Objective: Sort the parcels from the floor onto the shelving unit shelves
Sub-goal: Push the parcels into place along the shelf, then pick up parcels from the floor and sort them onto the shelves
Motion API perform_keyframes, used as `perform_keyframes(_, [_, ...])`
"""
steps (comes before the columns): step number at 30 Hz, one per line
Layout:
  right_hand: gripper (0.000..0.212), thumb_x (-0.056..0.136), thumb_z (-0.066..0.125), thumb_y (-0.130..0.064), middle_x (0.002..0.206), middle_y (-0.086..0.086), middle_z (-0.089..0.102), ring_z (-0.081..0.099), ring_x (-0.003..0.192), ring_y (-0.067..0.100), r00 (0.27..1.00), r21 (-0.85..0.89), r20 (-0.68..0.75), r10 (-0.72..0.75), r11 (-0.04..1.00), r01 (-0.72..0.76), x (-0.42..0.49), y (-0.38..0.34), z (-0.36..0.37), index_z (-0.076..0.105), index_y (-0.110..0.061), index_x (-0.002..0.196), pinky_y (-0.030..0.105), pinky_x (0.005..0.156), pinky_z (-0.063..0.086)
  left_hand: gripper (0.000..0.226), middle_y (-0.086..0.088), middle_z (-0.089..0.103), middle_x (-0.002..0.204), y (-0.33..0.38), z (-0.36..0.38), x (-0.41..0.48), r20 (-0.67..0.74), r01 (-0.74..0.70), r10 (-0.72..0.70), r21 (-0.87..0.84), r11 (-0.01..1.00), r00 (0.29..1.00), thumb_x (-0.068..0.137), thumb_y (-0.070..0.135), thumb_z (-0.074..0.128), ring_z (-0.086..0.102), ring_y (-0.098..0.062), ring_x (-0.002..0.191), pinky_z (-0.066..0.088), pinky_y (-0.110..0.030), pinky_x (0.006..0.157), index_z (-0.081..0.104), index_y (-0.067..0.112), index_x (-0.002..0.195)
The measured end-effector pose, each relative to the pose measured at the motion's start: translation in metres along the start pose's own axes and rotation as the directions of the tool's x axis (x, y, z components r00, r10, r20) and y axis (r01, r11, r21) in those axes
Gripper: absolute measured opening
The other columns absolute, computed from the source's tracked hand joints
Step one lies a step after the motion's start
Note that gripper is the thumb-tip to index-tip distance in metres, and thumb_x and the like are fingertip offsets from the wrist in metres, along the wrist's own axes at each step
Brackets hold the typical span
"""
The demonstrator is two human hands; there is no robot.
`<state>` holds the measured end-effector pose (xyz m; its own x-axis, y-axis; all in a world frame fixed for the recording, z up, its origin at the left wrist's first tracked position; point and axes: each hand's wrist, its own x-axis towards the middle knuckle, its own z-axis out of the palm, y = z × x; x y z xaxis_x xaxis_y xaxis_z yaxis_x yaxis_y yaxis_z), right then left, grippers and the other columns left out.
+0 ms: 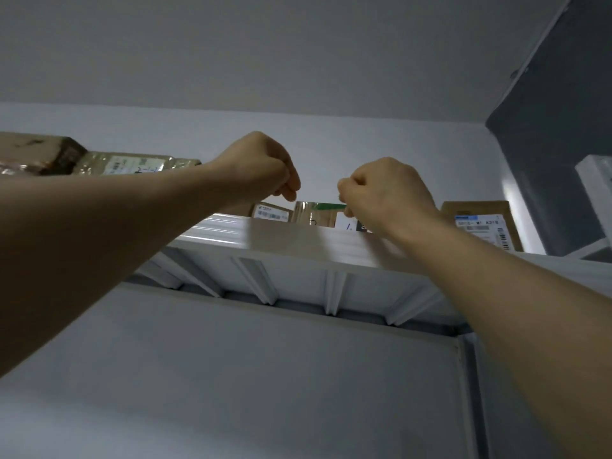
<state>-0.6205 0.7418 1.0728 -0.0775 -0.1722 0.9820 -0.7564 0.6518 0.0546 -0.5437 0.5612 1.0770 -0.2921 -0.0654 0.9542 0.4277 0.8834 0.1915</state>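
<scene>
The left hand [261, 167] is hovering with fingers curled on nothing, just above the left top corner of the green-taped parcel [309, 215], which is standing behind the front lip of the top shelf [258, 235], facing the person. The right hand [385, 193] is pinching its top edge's right end; its long axis is probably running left-right, the lip hiding its base.

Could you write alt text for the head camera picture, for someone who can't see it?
Seen from below, a person's left hand and right hand, fingers curled, reach up to a brown parcel with green tape on a white shelf; whether they grip it is unclear. More parcels flank it.
</scene>
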Motion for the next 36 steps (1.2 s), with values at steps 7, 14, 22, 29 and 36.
perform_keyframes(7, [0.04, 0.094, 0.047, -0.028, 0.068, 0.012, 0.068, 0.065, 0.067, 0.033, 0.981, 0.122, -0.163, -0.104, 0.985, 0.124, -0.05, -0.046, 0.011, 0.062, -0.005, 0.064, 0.047, 0.065, 0.058, 0.03, 0.008, 0.068, 0.073, 0.009, -0.038, -0.073, 0.027, -0.283, 0.308, 0.481, 0.83, 0.951, 0.074, 0.023, 0.04, 0.063, -0.02, 0.072, 0.055, -0.037, 0.069, 0.069, 0.018, 0.077])
perform_keyframes(14, [0.039, 0.094, 0.05, -0.03, 0.075, 0.011, 0.072, 0.069, 0.071, 0.03, 0.995, 0.273, 0.091, 0.031, 0.96, -0.055, -0.12, -0.147, 0.054, 0.068, -0.007, 0.068, 0.046, 0.07, 0.06, 0.028, -0.004, 0.063, 0.07, -0.045, -0.115, -0.17, 0.26, -0.338, 0.221, 0.609, 0.717, 0.94, 0.081, 0.025, 0.04, 0.056, -0.029, 0.066, 0.051, -0.041, 0.061, 0.066, 0.013, 0.078])
perform_keyframes(22, [0.036, 0.088, 0.05, -0.025, 0.09, 0.021, 0.074, 0.069, 0.087, 0.042, 0.826, 0.278, 0.547, 0.135, 0.902, -0.331, -0.251, -0.314, 0.141, 0.073, 0.002, 0.089, 0.056, 0.077, 0.059, 0.02, 0.005, 0.069, 0.072, -0.143, -0.224, -0.308, 0.412, 0.001, -0.333, 0.627, 0.779, 0.848, 0.081, 0.017, 0.048, 0.065, -0.017, 0.074, 0.055, -0.036, 0.068, 0.067, 0.019, 0.073])
perform_keyframes(29, [0.033, 0.084, 0.05, -0.025, 0.088, 0.016, 0.074, 0.068, 0.084, 0.036, 0.542, 0.257, 0.84, 0.004, 0.878, -0.405, -0.386, -0.441, 0.206, 0.074, -0.002, 0.089, 0.051, 0.08, 0.059, 0.014, 0.007, 0.066, 0.073, -0.235, -0.295, -0.455, 0.48, 0.199, -0.667, 0.706, 0.679, 0.57, 0.078, 0.015, 0.053, 0.06, -0.014, 0.074, 0.047, -0.028, 0.062, 0.067, 0.02, 0.078])
perform_keyframes(36, [0.028, 0.085, 0.053, -0.023, 0.076, 0.004, 0.075, 0.069, 0.078, 0.026, 0.12, 0.215, 0.976, -0.179, 0.844, -0.491, -0.529, -0.534, 0.283, 0.076, -0.007, 0.085, 0.047, 0.079, 0.06, 0.009, 0.001, 0.069, 0.082, -0.337, -0.335, -0.627, 0.429, 0.482, -0.89, 0.753, 0.448, 0.156, 0.087, 0.019, 0.058, 0.065, -0.016, 0.073, 0.049, -0.029, 0.061, 0.066, 0.018, 0.082])
